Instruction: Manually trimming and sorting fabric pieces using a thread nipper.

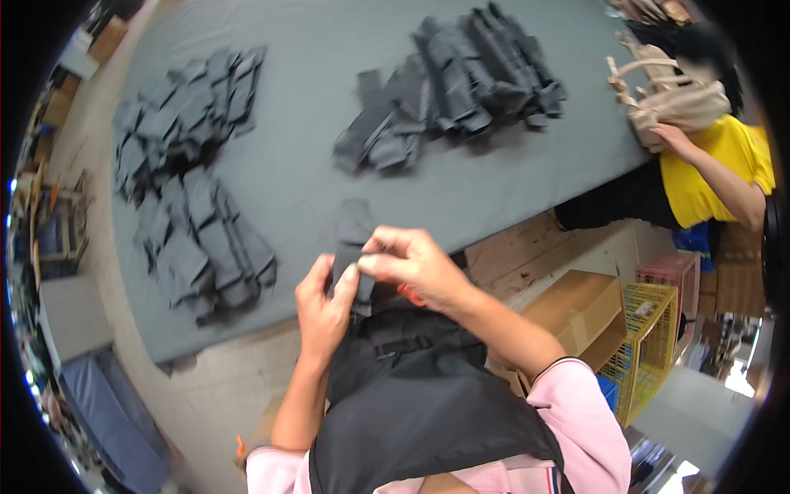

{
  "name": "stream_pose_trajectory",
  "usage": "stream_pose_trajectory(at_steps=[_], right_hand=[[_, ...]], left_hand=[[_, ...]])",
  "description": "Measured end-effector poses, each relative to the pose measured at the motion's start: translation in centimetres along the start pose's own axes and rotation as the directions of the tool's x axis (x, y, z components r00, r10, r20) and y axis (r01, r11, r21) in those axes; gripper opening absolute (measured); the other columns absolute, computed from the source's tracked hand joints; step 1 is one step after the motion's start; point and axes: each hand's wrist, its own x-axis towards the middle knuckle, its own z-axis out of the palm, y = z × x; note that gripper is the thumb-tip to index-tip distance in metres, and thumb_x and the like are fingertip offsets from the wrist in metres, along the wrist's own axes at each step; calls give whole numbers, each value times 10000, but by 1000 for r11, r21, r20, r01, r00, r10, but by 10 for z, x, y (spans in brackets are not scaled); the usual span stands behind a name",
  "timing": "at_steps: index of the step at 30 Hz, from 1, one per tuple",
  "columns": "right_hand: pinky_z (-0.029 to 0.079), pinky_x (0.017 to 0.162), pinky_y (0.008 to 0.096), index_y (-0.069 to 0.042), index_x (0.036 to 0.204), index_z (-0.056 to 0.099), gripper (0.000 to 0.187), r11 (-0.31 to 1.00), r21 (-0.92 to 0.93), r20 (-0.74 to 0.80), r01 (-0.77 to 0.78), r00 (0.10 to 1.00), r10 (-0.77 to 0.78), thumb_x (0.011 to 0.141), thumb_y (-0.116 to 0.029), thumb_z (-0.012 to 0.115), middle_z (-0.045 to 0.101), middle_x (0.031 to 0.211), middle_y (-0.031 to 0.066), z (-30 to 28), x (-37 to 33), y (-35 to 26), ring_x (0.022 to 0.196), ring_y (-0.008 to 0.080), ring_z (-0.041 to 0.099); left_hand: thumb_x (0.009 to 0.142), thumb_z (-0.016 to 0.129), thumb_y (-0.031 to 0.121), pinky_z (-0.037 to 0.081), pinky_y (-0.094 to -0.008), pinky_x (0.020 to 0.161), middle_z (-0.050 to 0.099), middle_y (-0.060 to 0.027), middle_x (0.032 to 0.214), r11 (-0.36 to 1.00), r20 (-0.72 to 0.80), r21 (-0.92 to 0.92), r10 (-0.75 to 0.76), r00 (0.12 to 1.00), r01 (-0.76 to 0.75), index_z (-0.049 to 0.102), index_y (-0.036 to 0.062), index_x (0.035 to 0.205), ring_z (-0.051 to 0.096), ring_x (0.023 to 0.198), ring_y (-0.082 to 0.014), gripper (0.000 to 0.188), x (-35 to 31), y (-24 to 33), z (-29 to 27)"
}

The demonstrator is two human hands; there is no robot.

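Note:
My left hand and my right hand both pinch a dark grey fabric strap piece at the near edge of a grey-covered table. The strap's far end lies on the table. Its near end runs down into a black bag-like piece that hangs against my chest. A small orange tool shows under my right palm; I cannot tell how it is held.
Stacks of grey fabric pieces lie at the table's left and far middle. A person in a yellow shirt handles a beige bag at the right. A cardboard box and a yellow crate stand below.

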Motion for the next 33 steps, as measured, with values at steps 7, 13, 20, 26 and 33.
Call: stream_pose_trajectory(at_steps=[7, 13, 20, 26, 33], right_hand=[[454, 529, 278, -49, 966, 589, 280, 393, -833, -6, 389, 705, -710, 715, -51, 711, 534, 801, 64, 1, -27, 10, 593, 176, 557], [438, 517, 320, -54, 952, 604, 299, 145, -906, 151, 398, 623, -768, 677, -54, 722, 535, 755, 67, 4, -25, 7, 567, 234, 545], [441, 511, 314, -43, 935, 615, 285, 93, -911, 191, 403, 609, -770, 672, -43, 725, 525, 724, 72, 2, -25, 13, 564, 229, 545], [449, 503, 306, -33, 937, 620, 263, 263, -873, 87, 410, 662, -745, 694, -39, 722, 538, 782, 75, 9, -26, 8, 567, 207, 557], [448, 493, 304, -33, 935, 622, 262, 255, -864, 105, 434, 650, -752, 693, -35, 722, 524, 779, 72, 13, -20, 12, 555, 205, 551]], left_hand=[[878, 610, 89, 347, -179, 574, 508, 67, 710, 970, -92, -217, -133, 987, 110, 552, 9, 807, 396, 650, -8, 122, -9, -1, -3], [872, 614, 83, 352, -181, 564, 511, 62, 696, 975, -79, -185, -143, 987, 126, 547, 0, 800, 407, 643, -8, 128, -12, -1, -2], [865, 615, 76, 363, -187, 564, 513, 59, 688, 969, -48, -196, -161, 986, 149, 547, -3, 797, 414, 643, -11, 125, -14, -1, -4], [840, 632, 80, 374, -216, 550, 517, 15, 659, 993, -74, -72, -98, 992, 92, 552, -14, 770, 431, 617, -40, 142, -15, 1, -1], [791, 660, 87, 388, -291, 534, 505, -78, 635, 986, -106, 164, -3, 994, 21, 529, -19, 739, 464, 554, -166, 176, -18, -2, 2]])
